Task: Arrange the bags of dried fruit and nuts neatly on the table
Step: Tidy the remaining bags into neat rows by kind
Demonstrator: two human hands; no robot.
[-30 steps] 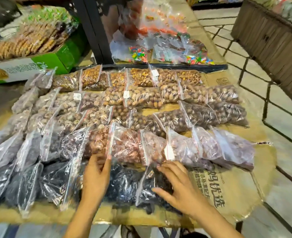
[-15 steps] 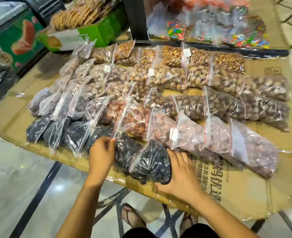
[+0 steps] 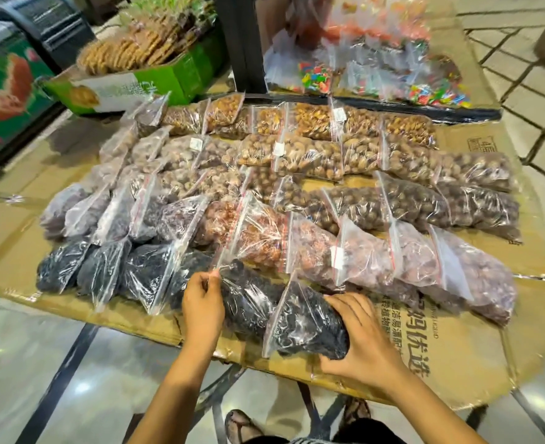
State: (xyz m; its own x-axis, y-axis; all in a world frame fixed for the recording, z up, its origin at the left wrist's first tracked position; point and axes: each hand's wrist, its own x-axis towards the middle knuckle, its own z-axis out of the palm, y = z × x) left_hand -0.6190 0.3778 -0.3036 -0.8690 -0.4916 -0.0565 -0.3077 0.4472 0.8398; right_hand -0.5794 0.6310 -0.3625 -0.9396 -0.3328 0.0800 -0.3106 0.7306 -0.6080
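Note:
Clear zip bags of nuts and dried fruit lie in overlapping rows on a cardboard-covered table (image 3: pixel 476 357). The front row holds bags of black dried fruit. My right hand (image 3: pixel 357 341) grips the right end of the nearest black fruit bag (image 3: pixel 306 322) at the table's front edge. My left hand (image 3: pixel 202 302) pinches the top corner of the neighbouring black fruit bag (image 3: pixel 248 296). Behind them lie reddish fruit bags (image 3: pixel 264 238), then brown nut bags (image 3: pixel 418 203) and golden nut bags (image 3: pixel 312 121) at the back.
A green box of biscuits (image 3: pixel 155 81) stands at the back left. Bags of coloured sweets (image 3: pixel 376 75) lie beyond a black post (image 3: pixel 242 43). Bare cardboard shows at the front right. My feet (image 3: pixel 242 424) stand on the tiled floor below.
The view shifted left and down. My right hand moved from on top of the black fruit bag to gripping its right end; my left hand pulled back from the reddish bags to pinch a bag corner.

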